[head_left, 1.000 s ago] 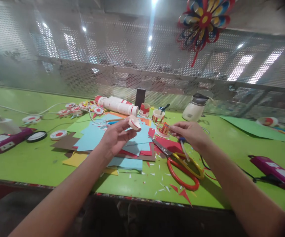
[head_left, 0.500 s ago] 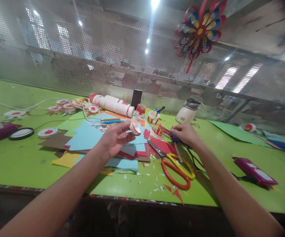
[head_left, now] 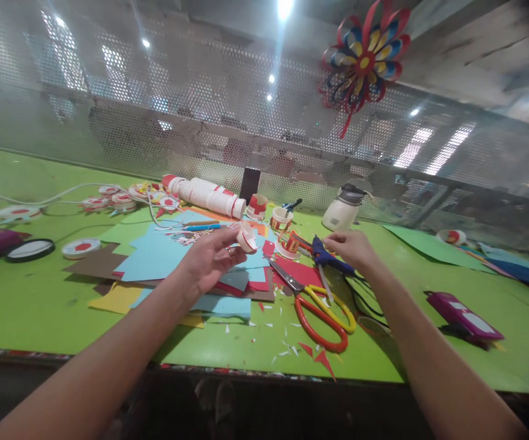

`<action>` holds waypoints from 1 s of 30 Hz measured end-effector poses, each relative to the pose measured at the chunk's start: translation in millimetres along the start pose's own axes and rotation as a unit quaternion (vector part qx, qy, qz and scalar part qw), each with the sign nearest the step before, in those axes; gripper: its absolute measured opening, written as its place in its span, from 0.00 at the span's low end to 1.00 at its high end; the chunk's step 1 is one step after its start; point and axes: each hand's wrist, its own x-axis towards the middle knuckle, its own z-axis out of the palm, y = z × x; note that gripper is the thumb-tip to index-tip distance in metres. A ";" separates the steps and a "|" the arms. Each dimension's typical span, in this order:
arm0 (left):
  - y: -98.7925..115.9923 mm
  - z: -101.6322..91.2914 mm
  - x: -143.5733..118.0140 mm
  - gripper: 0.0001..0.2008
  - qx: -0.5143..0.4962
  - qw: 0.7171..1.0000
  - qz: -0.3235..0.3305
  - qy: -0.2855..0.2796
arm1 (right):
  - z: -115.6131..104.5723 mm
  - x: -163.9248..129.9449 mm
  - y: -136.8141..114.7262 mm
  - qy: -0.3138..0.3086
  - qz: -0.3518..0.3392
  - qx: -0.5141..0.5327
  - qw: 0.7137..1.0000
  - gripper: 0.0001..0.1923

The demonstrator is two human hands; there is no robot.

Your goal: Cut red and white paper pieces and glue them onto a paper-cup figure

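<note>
My left hand [head_left: 212,256] grips a small white paper cup [head_left: 247,237] with red on its edge, held up above the sheets of paper. Beside the blue glue gun [head_left: 327,255] is my right hand [head_left: 350,249], its fingers drawn together; whatever they pinch, if anything, is hidden. The glue gun rests on the table, its nozzle end pointing up and left, a cord trailing from it. In front of it lie scissors [head_left: 322,321] with red and yellow handles, blades partly over red paper [head_left: 295,271]. A small red-and-gold decorated piece [head_left: 291,245] stands behind the blades.
Coloured paper sheets [head_left: 154,256] are stacked at left under blue pens [head_left: 203,227]. White paper cups [head_left: 218,198] lie nested in a row behind. A bottle [head_left: 342,209] stands at the back, a purple box-like object [head_left: 463,316] at right. Paper scraps [head_left: 324,363] litter the front.
My right hand has drawn slightly away from the glue gun, whose body now shows more fully. My left hand still holds the cup, which has turned a little. The view has shifted slightly.
</note>
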 end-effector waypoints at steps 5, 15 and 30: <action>-1.2 -3.1 2.1 0.10 0.002 1.000 0.011 -0.007 | 1.1 -1.7 -16.4 -0.018 -0.019 -0.013 1.000 0.17; 0.7 -0.6 -0.9 0.09 -0.013 1.000 0.012 -0.002 | 3.9 8.8 21.6 -0.093 -0.019 -0.160 0.983 0.14; 2.5 2.6 -5.1 0.09 -0.056 0.997 0.039 -0.045 | 28.3 2.5 35.8 -0.117 -0.020 -0.229 0.966 0.14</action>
